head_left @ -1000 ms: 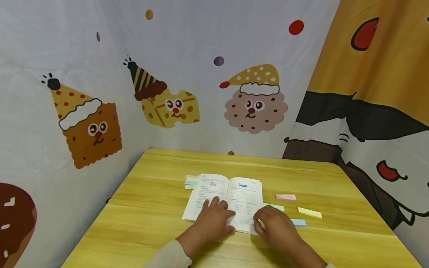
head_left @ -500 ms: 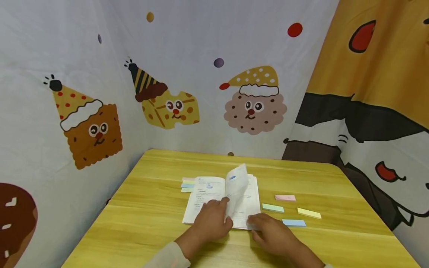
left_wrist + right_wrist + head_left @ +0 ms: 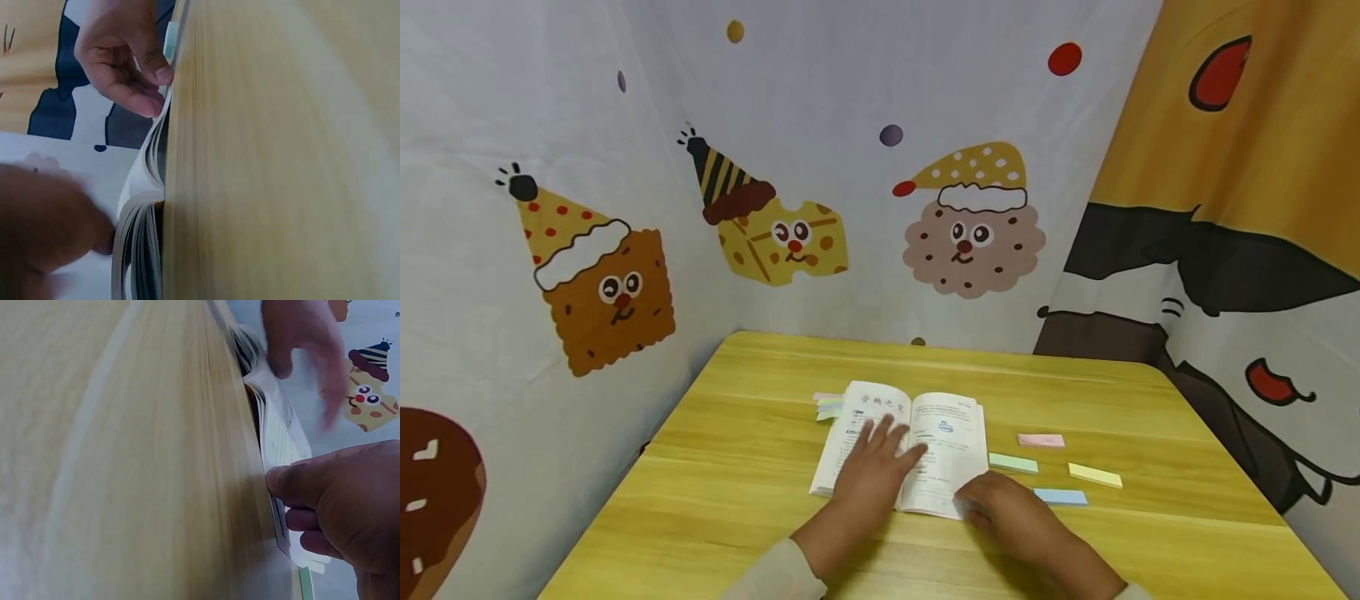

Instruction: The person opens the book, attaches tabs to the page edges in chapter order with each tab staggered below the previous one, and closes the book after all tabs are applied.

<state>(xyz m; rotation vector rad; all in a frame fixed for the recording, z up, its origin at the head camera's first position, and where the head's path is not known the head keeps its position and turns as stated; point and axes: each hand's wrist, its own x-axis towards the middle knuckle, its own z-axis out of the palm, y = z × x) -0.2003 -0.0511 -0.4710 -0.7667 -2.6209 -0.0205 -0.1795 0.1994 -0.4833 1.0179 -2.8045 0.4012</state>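
Observation:
An open book [image 3: 942,450] with printed pages lies on the wooden table. My left hand [image 3: 871,471] rests on its left page, fingers spread toward the top and thumb pointing at the spine; it is blurred in both wrist views. At the book's lower right corner my right hand [image 3: 1011,510] pinches the page edges. In the right wrist view, the right thumb [image 3: 281,478] lies against those edges, with the index finger over the page. Coloured index tabs [image 3: 829,406] stick out past the book's upper left edge.
Right of the book lie loose strips of sticky tabs: pink [image 3: 1041,440], green [image 3: 1013,463], yellow [image 3: 1095,475] and blue [image 3: 1060,497]. Behind the table [image 3: 760,367] hangs a cloth [image 3: 820,100] printed with cartoon snacks.
A leaf that stood raised half a second ago has turned over to the left, and different pages show. My left hand has flattened onto the left page; my right hand stays by the lower right corner.

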